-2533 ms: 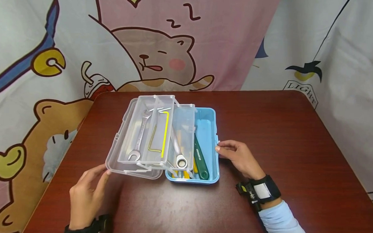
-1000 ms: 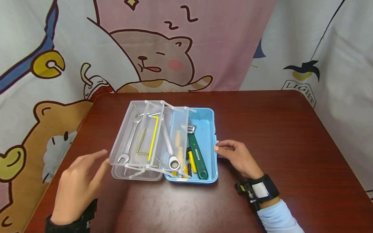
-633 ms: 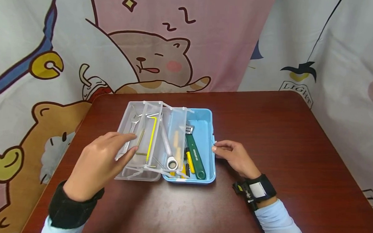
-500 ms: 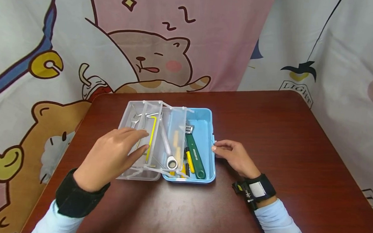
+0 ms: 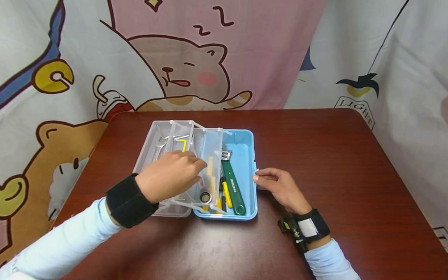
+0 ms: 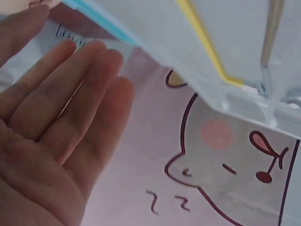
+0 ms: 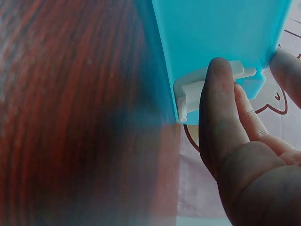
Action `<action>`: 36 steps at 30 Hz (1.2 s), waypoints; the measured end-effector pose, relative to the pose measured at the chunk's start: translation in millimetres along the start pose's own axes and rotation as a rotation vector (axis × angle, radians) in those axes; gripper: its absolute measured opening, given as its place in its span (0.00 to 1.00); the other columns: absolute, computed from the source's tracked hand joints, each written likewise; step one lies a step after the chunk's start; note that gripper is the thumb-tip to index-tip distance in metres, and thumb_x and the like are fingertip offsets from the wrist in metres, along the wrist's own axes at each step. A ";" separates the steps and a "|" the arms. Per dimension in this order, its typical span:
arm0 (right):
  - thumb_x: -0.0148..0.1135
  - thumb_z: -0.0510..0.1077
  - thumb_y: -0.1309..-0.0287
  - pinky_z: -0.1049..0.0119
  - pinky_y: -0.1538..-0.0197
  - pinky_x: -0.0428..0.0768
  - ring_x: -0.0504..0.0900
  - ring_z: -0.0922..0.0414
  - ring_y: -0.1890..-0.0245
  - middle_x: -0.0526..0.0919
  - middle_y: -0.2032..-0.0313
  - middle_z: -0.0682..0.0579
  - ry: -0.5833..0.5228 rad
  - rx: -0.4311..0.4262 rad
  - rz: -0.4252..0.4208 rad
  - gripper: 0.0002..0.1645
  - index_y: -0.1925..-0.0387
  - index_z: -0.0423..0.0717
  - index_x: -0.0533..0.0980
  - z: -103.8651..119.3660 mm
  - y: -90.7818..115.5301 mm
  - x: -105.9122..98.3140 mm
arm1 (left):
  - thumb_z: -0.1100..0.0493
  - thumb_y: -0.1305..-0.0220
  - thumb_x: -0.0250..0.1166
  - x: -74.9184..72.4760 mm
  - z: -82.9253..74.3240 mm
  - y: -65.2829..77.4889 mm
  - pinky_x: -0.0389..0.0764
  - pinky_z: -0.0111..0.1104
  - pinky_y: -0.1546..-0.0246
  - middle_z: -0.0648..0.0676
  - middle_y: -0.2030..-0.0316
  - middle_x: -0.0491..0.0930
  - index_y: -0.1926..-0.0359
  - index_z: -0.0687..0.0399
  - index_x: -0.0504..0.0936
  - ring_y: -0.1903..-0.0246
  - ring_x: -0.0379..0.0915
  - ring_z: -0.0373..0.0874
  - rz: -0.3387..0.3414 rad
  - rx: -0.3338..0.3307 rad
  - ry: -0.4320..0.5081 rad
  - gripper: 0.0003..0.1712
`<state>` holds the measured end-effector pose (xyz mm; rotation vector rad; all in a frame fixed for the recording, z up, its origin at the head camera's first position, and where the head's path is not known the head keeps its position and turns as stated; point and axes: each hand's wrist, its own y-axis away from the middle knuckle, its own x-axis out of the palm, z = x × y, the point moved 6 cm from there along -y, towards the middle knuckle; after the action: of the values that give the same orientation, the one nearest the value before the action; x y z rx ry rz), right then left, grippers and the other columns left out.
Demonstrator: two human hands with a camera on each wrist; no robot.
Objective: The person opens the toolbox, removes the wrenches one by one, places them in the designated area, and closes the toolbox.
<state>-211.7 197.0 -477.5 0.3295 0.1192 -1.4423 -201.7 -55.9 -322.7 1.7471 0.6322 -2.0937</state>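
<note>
A blue toolbox [image 5: 247,141] stands on the table with its stepped clear trays [image 5: 145,151] swung out leftward. My left hand [image 5: 172,173] hangs over the trays, holding nothing; in the left wrist view its fingers are extended, apart from the tray. Partly covered by it are a yellow hex key [image 5: 184,145], a combination wrench [image 5: 159,145] and a ratchet wrench [image 5: 205,192]. In the toolbox lies a green-handled adjustable wrench [image 5: 232,183]. At the right side, my right hand [image 5: 283,190] pinches the toolbox edge, its fingers against the white latch [image 7: 190,89].
The clear lid [image 5: 175,212] lies under the trays on the left. A yellow-and-black tool handle [image 5: 226,191] sits beside the green wrench. Behind the brown table [image 5: 320,139] hangs a printed cloth [image 5: 268,46].
The upper tray has come down to the left and my left hand has let go of it. That hand has then moved rightward over the trays. My right hand stays at the toolbox.
</note>
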 end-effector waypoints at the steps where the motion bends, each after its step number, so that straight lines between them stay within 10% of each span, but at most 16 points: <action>1: 0.72 0.50 0.35 0.57 0.48 0.85 0.88 0.50 0.53 0.86 0.48 0.39 0.001 0.000 -0.001 0.28 0.43 0.33 0.80 0.3 0.2 -0.1 | 0.59 0.47 0.83 3.7 -0.4 -3.1 0.88 0.38 0.60 0.56 0.64 0.89 0.55 0.61 0.90 0.66 0.84 0.47 0.018 0.015 -0.018 0.19; 28: 0.71 0.50 0.33 0.52 0.46 0.85 0.88 0.48 0.52 0.86 0.48 0.39 -0.006 -0.009 0.012 0.28 0.43 0.34 0.80 -0.9 0.2 1.1 | 0.50 0.34 0.73 38.9 -52.1 -73.0 0.86 0.35 0.60 0.48 0.67 0.89 0.56 0.50 0.90 0.66 0.85 0.44 0.254 0.278 -0.159 0.11; 36: 0.70 0.49 0.32 0.53 0.46 0.85 0.88 0.49 0.52 0.85 0.47 0.39 -0.029 -0.017 0.023 0.26 0.42 0.33 0.79 -1.8 -1.1 0.2 | 0.49 0.31 0.70 65.9 -64.3 -87.2 0.85 0.35 0.58 0.47 0.61 0.88 0.52 0.45 0.89 0.64 0.84 0.42 0.427 0.311 -0.224 0.11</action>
<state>-212.6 197.3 -479.3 0.2950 0.1044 -1.4216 -206.2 53.7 -386.4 1.5841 -0.1308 -2.1065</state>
